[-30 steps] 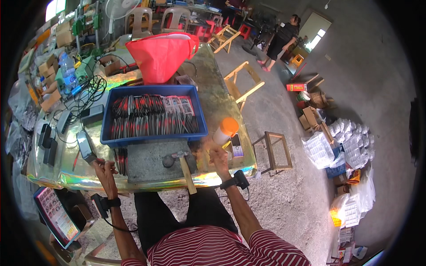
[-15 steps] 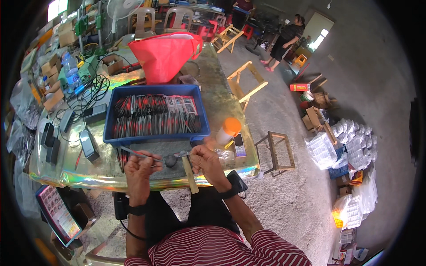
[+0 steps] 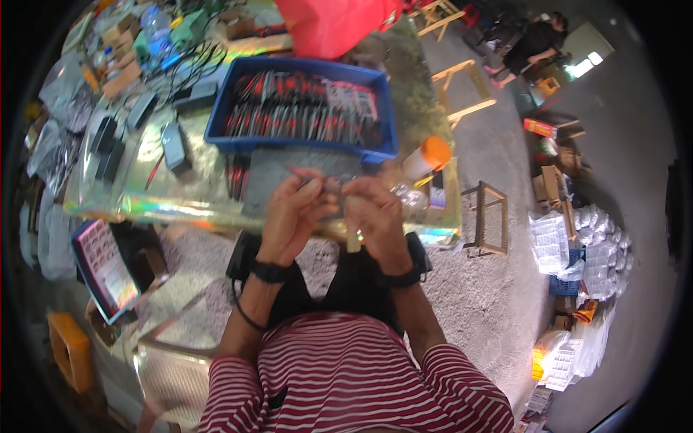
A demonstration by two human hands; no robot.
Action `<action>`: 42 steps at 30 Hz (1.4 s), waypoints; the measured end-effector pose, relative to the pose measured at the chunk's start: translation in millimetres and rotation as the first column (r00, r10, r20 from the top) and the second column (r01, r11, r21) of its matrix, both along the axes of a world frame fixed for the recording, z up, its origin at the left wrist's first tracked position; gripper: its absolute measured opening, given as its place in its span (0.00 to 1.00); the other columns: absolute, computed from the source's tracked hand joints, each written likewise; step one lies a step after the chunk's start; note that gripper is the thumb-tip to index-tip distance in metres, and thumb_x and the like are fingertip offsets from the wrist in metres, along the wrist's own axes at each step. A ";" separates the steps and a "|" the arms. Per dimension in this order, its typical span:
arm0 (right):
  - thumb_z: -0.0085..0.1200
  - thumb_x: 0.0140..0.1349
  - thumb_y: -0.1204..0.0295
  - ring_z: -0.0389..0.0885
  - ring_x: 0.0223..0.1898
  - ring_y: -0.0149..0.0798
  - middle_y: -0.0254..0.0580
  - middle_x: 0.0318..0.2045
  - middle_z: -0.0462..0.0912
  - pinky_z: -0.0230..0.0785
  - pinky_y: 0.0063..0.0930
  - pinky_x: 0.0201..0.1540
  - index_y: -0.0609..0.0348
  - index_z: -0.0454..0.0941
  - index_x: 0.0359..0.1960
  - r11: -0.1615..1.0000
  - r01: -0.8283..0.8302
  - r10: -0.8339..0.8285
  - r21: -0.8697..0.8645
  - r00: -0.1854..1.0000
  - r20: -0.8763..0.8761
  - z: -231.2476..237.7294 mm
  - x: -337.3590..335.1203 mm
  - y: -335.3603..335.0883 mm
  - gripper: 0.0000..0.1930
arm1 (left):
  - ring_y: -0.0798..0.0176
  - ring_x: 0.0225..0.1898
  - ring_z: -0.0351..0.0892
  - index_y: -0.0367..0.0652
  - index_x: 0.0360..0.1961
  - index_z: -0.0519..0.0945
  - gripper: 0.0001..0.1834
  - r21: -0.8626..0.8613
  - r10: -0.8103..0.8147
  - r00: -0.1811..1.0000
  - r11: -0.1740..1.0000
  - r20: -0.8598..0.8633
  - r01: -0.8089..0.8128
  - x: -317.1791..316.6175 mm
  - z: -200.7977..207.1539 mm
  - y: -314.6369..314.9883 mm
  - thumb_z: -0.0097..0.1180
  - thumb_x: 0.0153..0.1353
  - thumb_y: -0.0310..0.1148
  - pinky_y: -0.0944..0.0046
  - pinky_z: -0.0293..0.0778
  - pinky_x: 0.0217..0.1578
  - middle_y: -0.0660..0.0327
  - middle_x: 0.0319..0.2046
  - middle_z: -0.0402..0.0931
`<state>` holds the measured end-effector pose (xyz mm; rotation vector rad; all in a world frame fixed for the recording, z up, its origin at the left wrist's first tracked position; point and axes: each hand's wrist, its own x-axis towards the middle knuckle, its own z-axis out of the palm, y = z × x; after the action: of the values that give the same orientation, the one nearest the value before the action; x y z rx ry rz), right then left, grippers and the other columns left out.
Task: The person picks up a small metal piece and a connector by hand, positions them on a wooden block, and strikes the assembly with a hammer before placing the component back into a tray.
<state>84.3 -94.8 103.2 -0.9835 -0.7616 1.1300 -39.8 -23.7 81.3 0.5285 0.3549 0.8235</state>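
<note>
My left hand point(image 3: 292, 216) is closed in a pinch on a thin rod-like tool point(image 3: 296, 172), whose reddish end sticks out beyond the fingers. Almost touching it, my right hand point(image 3: 379, 213) has its fingers pinched together. Motion blur hides what lies between the fingertips. Below the right fingers, a pale flat wooden stick point(image 3: 353, 239) shows at the table's front edge; whether the hand grips it is unclear. Both hands are above a dark grey mat point(image 3: 271, 177). Behind them, a blue tray point(image 3: 310, 146) holds rows of thin dark-and-red flat pieces standing on edge.
An orange-capped jar point(image 3: 426, 160) and crumpled clear plastic point(image 3: 408, 196) are right of my hands. Black box-shaped devices point(image 3: 175, 148) and tangled cables fill the left. A red bag point(image 3: 332, 29) stands behind the tray. A wooden-framed stool point(image 3: 491, 216) is right of the table.
My hands have come together, the left moving in toward the right. The view has tilted downward, so the tray and table appear higher. The thin tool now shows less of its length.
</note>
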 end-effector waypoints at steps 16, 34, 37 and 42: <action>0.47 0.51 0.81 0.63 0.18 0.20 0.34 0.24 0.70 0.58 0.14 0.18 0.65 0.68 0.32 0.998 -0.039 0.047 0.055 0.988 -0.146 -7.8 -4.5 3.7 0.06 | 0.65 0.29 0.73 0.36 0.35 0.68 0.06 -0.095 -0.074 0.971 0.991 0.229 0.097 2.5 -16.3 -2.1 0.43 0.58 0.27 0.70 0.73 0.32 0.54 0.33 0.71; 0.43 0.50 0.83 0.62 0.16 0.20 0.33 0.21 0.67 0.54 0.13 0.16 0.64 0.65 0.31 0.996 0.080 -0.086 0.036 0.965 0.247 -18.1 -7.8 0.7 0.06 | 0.68 0.28 0.74 0.37 0.33 0.70 0.05 0.335 -0.042 0.994 0.939 -0.097 0.072 0.4 -21.1 10.6 0.47 0.55 0.26 0.71 0.74 0.28 0.56 0.30 0.72; 0.42 0.51 0.83 0.62 0.17 0.19 0.32 0.21 0.67 0.55 0.12 0.18 0.64 0.64 0.33 0.992 0.116 -0.127 0.052 0.939 0.318 -28.2 -6.9 2.3 0.07 | 0.68 0.28 0.74 0.37 0.33 0.70 0.05 0.331 -0.027 0.989 0.941 -0.147 0.075 1.1 -21.2 10.4 0.48 0.55 0.26 0.71 0.74 0.28 0.57 0.30 0.72; 0.43 0.52 0.82 0.63 0.21 0.19 0.31 0.23 0.66 0.56 0.11 0.22 0.63 0.64 0.33 0.982 0.180 -0.185 0.055 0.878 0.440 -48.2 -5.8 8.5 0.07 | 0.68 0.27 0.75 0.37 0.33 0.70 0.06 0.316 0.029 0.962 0.947 -0.272 0.061 2.2 -23.7 10.7 0.49 0.54 0.27 0.72 0.75 0.26 0.58 0.28 0.72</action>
<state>78.5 -86.3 55.0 -1.2974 -1.0144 0.7385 -37.6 -13.1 57.6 0.9568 0.4726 0.7978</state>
